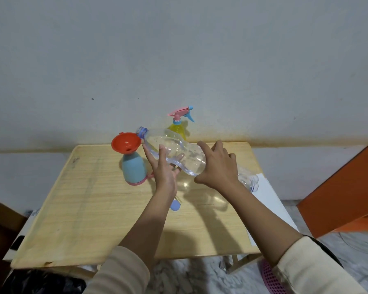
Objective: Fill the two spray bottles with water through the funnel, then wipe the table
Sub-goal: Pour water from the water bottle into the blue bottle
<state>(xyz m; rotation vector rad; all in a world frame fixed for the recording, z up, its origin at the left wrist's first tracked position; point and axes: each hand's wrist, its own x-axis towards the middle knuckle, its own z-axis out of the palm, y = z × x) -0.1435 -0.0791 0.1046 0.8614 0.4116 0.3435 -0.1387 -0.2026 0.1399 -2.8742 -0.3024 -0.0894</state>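
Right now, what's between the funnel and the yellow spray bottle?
The neck of the clear water bottle, tilted toward the red funnel; the head view shows it.

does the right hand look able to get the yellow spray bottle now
Probably not: the right hand grips the water bottle, which also lies across the way to the yellow spray bottle.
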